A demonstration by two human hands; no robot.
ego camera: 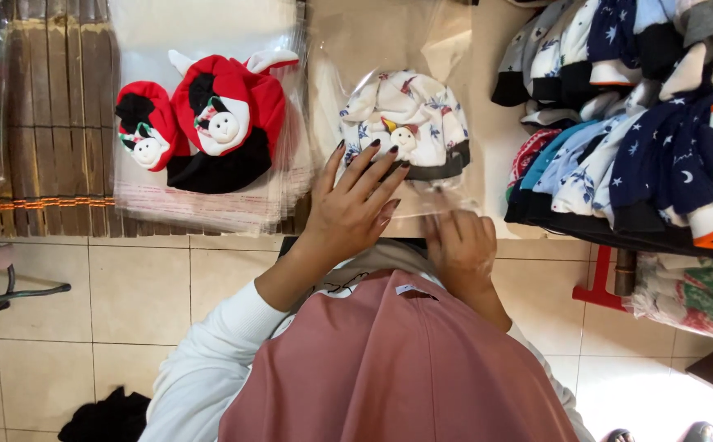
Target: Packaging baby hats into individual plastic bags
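Soft white printed baby hat (405, 123) inside a glossy clear plastic bag (389, 49).
Left hand (355, 205) presses flat, fingers spread, on the bag's near edge; blurred right hand (461, 245) pinches its near flap, just right.

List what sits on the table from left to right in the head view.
Bamboo mat → small red hat → big red and black hat on a stack of clear bags → white patterned hat in a clear bag, left hand on it → pile of folded hats.
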